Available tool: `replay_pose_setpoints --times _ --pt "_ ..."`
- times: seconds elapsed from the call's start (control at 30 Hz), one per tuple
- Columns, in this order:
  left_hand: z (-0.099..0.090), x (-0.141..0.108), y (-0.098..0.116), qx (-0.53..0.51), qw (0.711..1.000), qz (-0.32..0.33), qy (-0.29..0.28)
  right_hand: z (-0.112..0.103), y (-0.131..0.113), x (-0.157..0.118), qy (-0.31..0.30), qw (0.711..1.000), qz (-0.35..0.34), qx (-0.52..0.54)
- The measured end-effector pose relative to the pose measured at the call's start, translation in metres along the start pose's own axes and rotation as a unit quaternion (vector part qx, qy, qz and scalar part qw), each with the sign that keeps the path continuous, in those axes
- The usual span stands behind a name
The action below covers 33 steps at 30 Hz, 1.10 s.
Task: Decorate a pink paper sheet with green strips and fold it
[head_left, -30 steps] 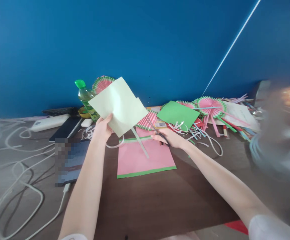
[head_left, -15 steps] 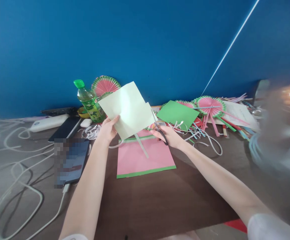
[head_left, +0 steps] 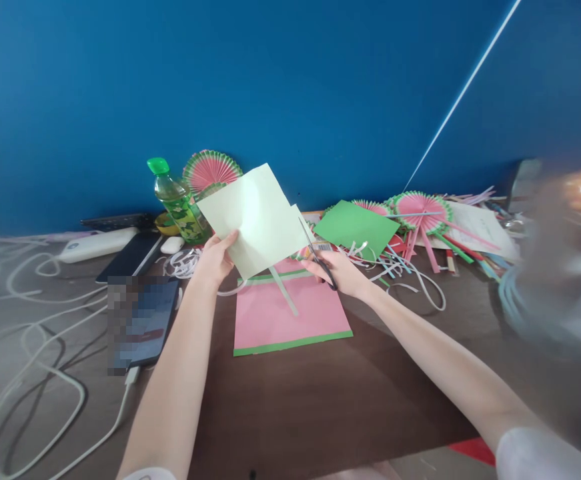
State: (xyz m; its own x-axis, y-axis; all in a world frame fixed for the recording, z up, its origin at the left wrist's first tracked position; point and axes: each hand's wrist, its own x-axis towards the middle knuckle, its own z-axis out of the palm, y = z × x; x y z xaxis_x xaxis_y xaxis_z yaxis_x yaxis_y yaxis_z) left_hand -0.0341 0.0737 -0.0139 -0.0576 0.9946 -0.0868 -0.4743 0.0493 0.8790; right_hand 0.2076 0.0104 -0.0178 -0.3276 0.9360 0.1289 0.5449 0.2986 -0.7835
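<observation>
My left hand [head_left: 216, 259] pinches the lower left edge of a pale green sheet of paper [head_left: 255, 220], thumb on its face. The sheet is held up, tilted, and has a step in its right edge. My right hand [head_left: 337, 270] grips scissors [head_left: 320, 259], their blades pointing up and left at the sheet's right edge. Beneath the sheet, a pink paper with green borders [head_left: 290, 313] lies flat on the table. A narrow pale strip [head_left: 285, 291] hangs below the sheet, over the pink paper.
Left are a green-capped bottle [head_left: 175, 207], a phone [head_left: 150, 320] and loose white cables [head_left: 45, 373]. Pink-green folded paper fans [head_left: 420, 213], a green sheet [head_left: 360, 229] and paper scraps [head_left: 400, 267] lie to the right. A blue wall [head_left: 290, 100] stands behind; a blurred shape fills the far right.
The scissor blades have shifted slightly left across the right edge of the pale green sheet. Both hands stay almost in place.
</observation>
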Motion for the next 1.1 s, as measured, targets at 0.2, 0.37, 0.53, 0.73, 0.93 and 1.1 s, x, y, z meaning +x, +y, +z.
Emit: replay_pose_setpoints --times 0.2,0.37,0.53,0.73,0.93,1.1 --pt "-0.0006 0.0009 -0.0011 0.007 1.000 0.002 -0.001 0.0001 -0.0007 -0.0001 0.006 1.000 -0.006 -0.002" --pt "-0.0005 0.0001 0.0003 0.007 1.000 0.004 0.005 0.0008 0.0038 0.0009 -0.012 1.000 -0.006 0.000" --pt "0.0009 -0.0013 0.0014 0.000 1.000 0.007 0.004 0.0006 0.0046 0.0009 -0.004 1.000 0.000 -0.018" --pt "0.0004 -0.0006 0.0000 -0.002 1.000 0.001 -0.001 -0.0004 0.0047 0.0006 -0.004 1.000 0.001 -0.023" --pt "-0.0006 -0.0001 0.0001 -0.005 1.000 0.002 -0.003 -0.0009 0.0032 0.0007 -0.001 1.000 -0.003 -0.025" --pt "0.0001 -0.0002 0.0004 -0.004 1.000 0.005 0.001 -0.0016 0.0010 0.0004 -0.002 1.000 0.002 -0.019"
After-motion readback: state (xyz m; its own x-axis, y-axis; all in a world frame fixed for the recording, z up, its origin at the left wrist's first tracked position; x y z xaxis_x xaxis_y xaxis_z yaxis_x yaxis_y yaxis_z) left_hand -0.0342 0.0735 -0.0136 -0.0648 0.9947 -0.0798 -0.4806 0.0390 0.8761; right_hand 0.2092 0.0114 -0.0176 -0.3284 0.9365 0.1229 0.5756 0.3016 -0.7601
